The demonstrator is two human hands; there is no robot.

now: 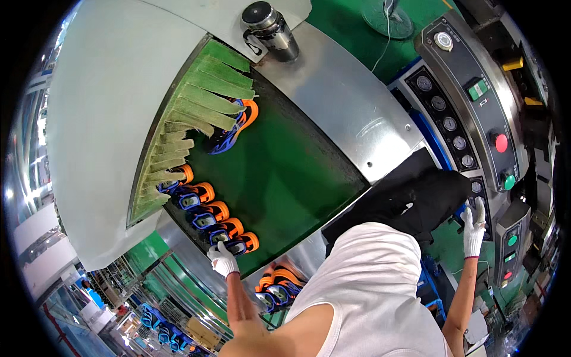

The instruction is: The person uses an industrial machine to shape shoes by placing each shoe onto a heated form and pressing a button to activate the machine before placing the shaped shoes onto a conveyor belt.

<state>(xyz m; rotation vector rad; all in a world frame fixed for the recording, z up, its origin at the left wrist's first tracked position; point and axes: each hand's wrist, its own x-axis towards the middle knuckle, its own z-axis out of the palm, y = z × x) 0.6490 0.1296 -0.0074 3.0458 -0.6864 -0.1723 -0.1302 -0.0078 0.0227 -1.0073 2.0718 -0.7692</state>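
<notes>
My left hand [223, 262], in a white glove, has its fingers closed at the end of the nearest shoe [245, 243], a blue and black sports shoe with orange trim. That shoe is at the near end of a row of similar shoes [205, 219] along the left edge of a green conveyor belt [285, 172]. Farther up the belt, another shoe [238, 128] lies partly under green fabric strips [205, 89]. My right hand [474, 228], also gloved, is out to the right beside the machine's control panel. Its fingers are stretched out and hold nothing.
A metal flask [270, 33] stands on the machine's far steel edge. Gauges and buttons line the control panel [476, 95] at right. More shoes [279, 288] sit below the belt's near edge, and blue shoes [163, 327] are on a rack at lower left.
</notes>
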